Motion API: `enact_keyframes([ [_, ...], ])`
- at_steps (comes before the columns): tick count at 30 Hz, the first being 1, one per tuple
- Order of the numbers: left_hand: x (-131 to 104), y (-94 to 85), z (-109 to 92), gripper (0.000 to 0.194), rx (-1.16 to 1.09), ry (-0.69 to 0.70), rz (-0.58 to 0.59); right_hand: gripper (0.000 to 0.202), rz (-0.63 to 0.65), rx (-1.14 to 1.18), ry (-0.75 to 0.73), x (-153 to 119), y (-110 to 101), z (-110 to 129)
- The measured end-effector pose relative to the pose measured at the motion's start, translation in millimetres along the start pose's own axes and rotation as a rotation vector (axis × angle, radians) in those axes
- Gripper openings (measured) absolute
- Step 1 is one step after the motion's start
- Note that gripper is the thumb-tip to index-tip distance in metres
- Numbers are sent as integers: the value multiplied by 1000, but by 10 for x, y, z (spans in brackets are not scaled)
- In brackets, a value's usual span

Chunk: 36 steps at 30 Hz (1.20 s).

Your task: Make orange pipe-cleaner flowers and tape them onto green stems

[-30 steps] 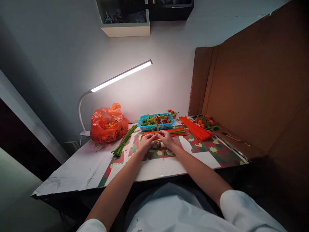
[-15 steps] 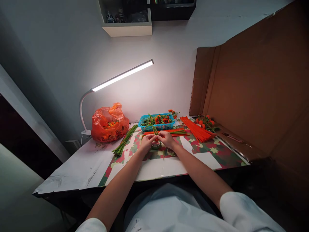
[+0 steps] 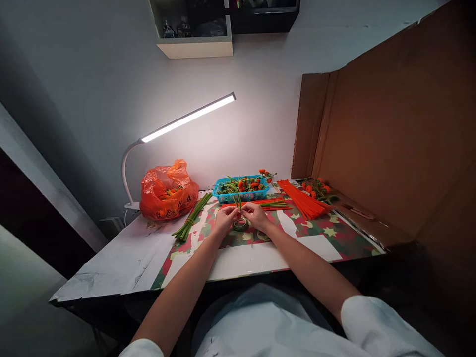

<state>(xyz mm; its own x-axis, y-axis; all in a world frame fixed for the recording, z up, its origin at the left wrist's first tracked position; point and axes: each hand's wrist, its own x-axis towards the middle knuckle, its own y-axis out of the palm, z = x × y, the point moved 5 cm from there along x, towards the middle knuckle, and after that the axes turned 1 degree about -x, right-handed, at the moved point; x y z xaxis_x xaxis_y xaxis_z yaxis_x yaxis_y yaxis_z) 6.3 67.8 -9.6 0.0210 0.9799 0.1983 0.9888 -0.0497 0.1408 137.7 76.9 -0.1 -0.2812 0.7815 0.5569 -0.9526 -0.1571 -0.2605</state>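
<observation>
My left hand (image 3: 225, 219) and my right hand (image 3: 256, 216) meet over the middle of the table, fingertips pinched together. Between them they hold green stems (image 3: 238, 197) that rise and curve over to the left. A small bit of orange shows at the fingertips, too small to make out. Just below the fingers lies a roll of green tape (image 3: 240, 224). Behind the hands, orange and green strips (image 3: 271, 204) lie in front of a blue basket (image 3: 223, 198) of orange flowers.
An orange plastic bag (image 3: 167, 198) and a bundle of green stems (image 3: 192, 218) lie left. Orange strips (image 3: 303, 199), loose orange flowers (image 3: 316, 188) and a cardboard panel (image 3: 394, 124) are right. A lit lamp (image 3: 189, 117) arches over the back left.
The held green stems have shifted slightly left and stand a little more upright. Both hands remain pinched together in nearly the same place. The view has tilted very slightly.
</observation>
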Motion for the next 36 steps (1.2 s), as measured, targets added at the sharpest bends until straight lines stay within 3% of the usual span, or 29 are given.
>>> enact_keyframes([
  [9,3,29,4,41,50,32,25,21,17,109,122,27,-3,-118],
  [18,19,-40,-20,42,8,-13,-27,7,-190,-99,-51,-79,-58,175],
  [28,16,-10,-13,28,9,-19,-60,14,-191,-93,-127,-93,-40,209],
  [36,-20,4,-68,35,-64,-47,-40,16,-245,-74,-60,-69,-74,128],
])
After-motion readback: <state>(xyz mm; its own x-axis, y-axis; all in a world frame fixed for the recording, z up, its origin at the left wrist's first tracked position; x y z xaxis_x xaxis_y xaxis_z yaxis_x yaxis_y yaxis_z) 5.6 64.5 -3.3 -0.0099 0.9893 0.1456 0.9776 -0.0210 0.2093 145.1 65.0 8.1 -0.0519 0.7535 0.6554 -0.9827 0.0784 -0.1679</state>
